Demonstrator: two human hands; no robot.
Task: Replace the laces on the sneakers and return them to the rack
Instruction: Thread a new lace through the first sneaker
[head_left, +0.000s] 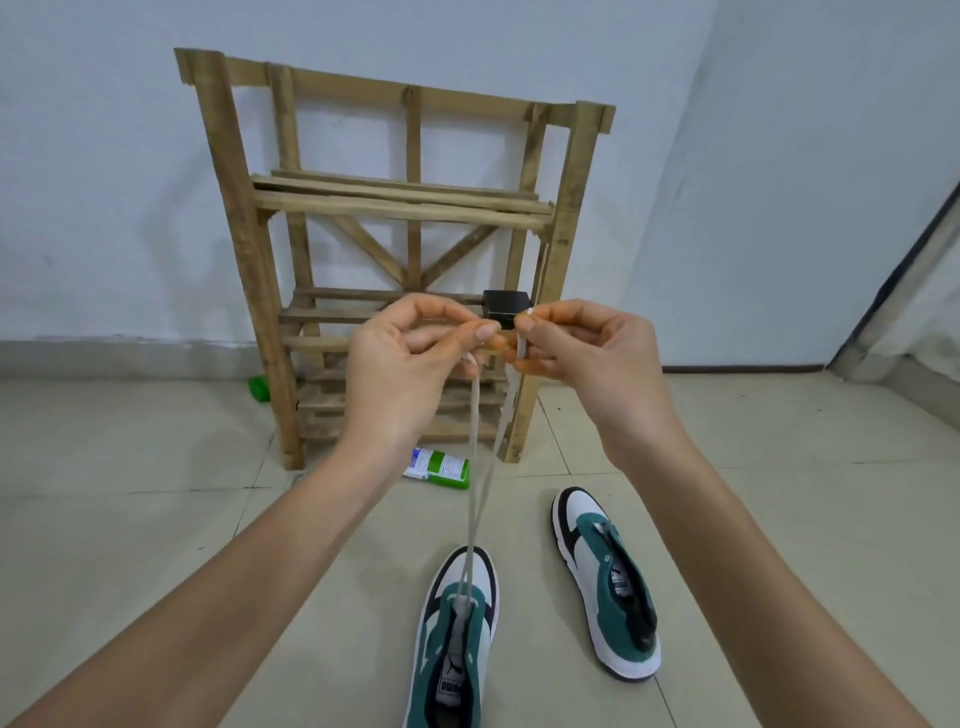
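Right now left hand (400, 364) and right hand (587, 353) are each pinching a lace (471, 493) end above the near sneaker (441, 629). Likely they're evening the lengths before crossing.

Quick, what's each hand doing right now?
Left hand: pinches one end of the pale grey shoelace rising from the green-and-white sneaker.
Right hand: pinches the same shoelace's other end.

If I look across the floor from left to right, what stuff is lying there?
small green thing → near sneaker with the lace in it → other sneaker. The green and white packet lies straight beyond the near sneaker, so it is left out.
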